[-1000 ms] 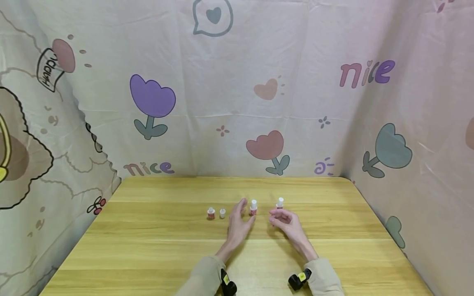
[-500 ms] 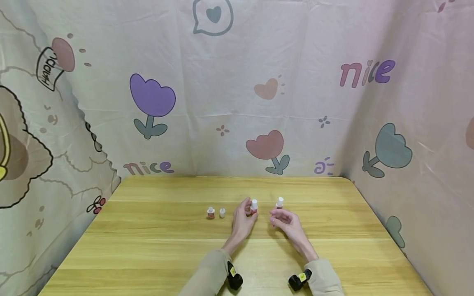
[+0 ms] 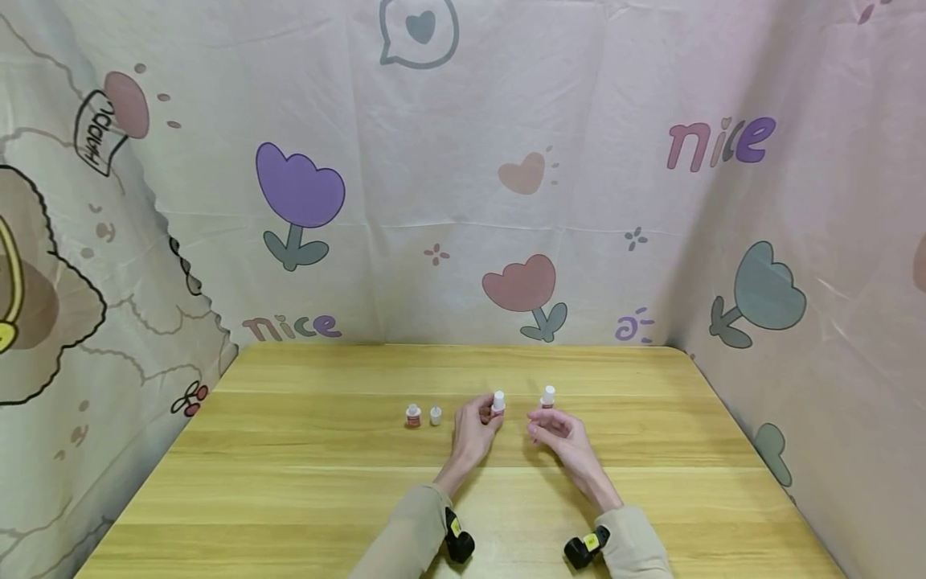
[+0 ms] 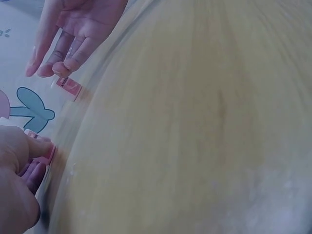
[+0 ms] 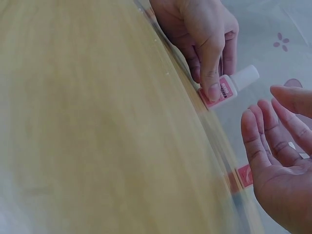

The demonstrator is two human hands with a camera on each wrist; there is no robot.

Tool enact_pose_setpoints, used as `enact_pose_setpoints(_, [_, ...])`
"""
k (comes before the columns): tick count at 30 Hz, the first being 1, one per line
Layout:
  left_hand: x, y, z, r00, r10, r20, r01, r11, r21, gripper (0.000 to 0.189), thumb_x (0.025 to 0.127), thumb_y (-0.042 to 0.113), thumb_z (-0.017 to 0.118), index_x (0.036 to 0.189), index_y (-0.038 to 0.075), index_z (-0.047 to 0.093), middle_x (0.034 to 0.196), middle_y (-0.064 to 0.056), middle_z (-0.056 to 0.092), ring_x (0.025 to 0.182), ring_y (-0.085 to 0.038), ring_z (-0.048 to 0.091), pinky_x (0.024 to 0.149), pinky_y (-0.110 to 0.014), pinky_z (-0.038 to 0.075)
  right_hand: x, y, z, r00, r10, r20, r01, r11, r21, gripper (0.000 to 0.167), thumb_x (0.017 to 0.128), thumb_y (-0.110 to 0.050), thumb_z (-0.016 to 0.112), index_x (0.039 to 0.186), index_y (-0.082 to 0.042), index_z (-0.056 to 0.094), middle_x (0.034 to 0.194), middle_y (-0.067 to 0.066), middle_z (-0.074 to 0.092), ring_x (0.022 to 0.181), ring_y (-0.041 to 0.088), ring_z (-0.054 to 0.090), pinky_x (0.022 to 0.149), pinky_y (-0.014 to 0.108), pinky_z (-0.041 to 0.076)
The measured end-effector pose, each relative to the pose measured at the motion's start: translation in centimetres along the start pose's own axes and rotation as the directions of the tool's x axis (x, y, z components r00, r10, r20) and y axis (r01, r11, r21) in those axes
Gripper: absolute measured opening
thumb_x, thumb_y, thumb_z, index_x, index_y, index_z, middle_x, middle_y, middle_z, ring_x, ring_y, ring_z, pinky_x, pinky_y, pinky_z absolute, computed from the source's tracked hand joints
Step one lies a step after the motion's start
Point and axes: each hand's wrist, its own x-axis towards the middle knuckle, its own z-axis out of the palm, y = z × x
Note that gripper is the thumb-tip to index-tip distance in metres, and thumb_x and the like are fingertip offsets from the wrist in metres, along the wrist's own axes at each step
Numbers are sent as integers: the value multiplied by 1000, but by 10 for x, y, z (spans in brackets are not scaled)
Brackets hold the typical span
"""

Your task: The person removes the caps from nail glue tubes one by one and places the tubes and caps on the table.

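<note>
- Tabletop (image 3: 289,482): wide yellow wood, reaching under both hands.
- Left hand (image 3: 472,438): its grip pinches the middle bottle (image 3: 498,403), upright at 1 o'clock from the hand.
- Right hand (image 3: 563,437): its grip is loose, fingers a bit bent, holding nothing.
- Right bottle (image 3: 547,396): at 11 o'clock from the right hand.
- Left bottle (image 3: 413,416): shorter, at 10 o'clock from the left hand.
- Small white piece (image 3: 436,416): near the left bottle, at 3 o'clock.

White-capped, pink-labelled bottle (image 5: 230,87), upright, gripped; matching bottle (image 3: 547,396) upright, apart.
</note>
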Motion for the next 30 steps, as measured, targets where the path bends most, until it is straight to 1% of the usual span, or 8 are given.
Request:
enact_pose_setpoints(3, [-1, -1, -1, 1000, 18, 16, -18, 1000, 20, 17, 88, 2, 74, 104, 3, 75, 96, -12, 77, 77, -12, 65, 67, -20, 52, 0, 0, 0, 1000, 0, 2, 0, 1000, -6, 42, 93, -3, 68, 125, 19, 53, 94, -6, 70, 80, 6, 66, 77, 26, 59])
enact_pose_setpoints(5, [-2, -2, -2, 999, 22, 26, -23, 999, 26, 12, 88, 3, 74, 100, 5, 76, 93, -10, 77, 75, -10, 64, 66, -19, 51, 0, 0, 0, 1000, 0, 3, 0, 1000, -9, 43, 93, -4, 68, 125, 19, 53, 94, -4, 70, 81, 7, 66, 77, 27, 59])
enact_pose_setpoints(8, [-3, -5, -3, 999, 25, 35, -25, 999, 24, 12, 89, 5, 74, 100, 6, 77, 93, -10, 77, 74, -8, 63, 65, -18, 51, 0, 1, 0, 1000, 4, 6, -4, 1000, -12, 45, 93, -6, 69, 126, 20, 52, 96, -1, 70, 81, 7, 66, 78, 27, 59])
enact_pose_setpoints(16, [-8, -10, -8, 999, 42, 26, -42, 999, 8, 12, 88, 5, 75, 100, 5, 78, 87, -9, 76, 70, -6, 61, 61, -18, 50, -1, 1, 1, 1000, 9, 14, -9, 1000, -7, 47, 93, -6, 70, 126, 20, 51, 96, 0, 70, 82, 8, 66, 77, 26, 59])
enact_pose_setpoints(21, [-12, -11, -12, 998, 24, 51, -23, 999, -22, 13, 87, 3, 75, 100, 5, 78, 85, -9, 76, 69, -5, 59, 61, -18, 49, -1, 0, 3, 1000, 15, 14, -16, 1000, 1, 47, 92, -6, 70, 126, 21, 51, 99, 4, 70, 82, 9, 66, 77, 26, 59])
enact_pose_setpoints(23, [-14, -11, -14, 998, 24, 58, -22, 1000, -20, 13, 86, 3, 76, 99, 5, 78, 85, -8, 75, 70, -5, 59, 62, -18, 50, -1, 0, 4, 1000, 16, 14, -16, 1000, 0, 46, 92, -6, 70, 126, 20, 52, 98, 2, 70, 82, 9, 66, 77, 26, 59])
enact_pose_setpoints(27, [-17, -10, -18, 997, 33, 75, -31, 999, -30, 13, 86, 2, 76, 98, 5, 78, 87, -9, 76, 72, -7, 62, 64, -18, 51, -1, 0, 5, 1000, 10, 26, -10, 1000, 4, 45, 93, -5, 69, 126, 19, 52, 98, 0, 70, 83, 8, 66, 78, 25, 59])
enact_pose_setpoints(30, [-20, -11, -23, 995, 33, 96, -29, 998, -50, 15, 85, 2, 76, 100, 5, 77, 89, -10, 77, 74, -9, 65, 66, -19, 53, -1, 1, 6, 999, 7, 36, -7, 1000, 1, 45, 93, -6, 69, 127, 19, 52, 101, 3, 70, 84, 7, 66, 78, 25, 58])
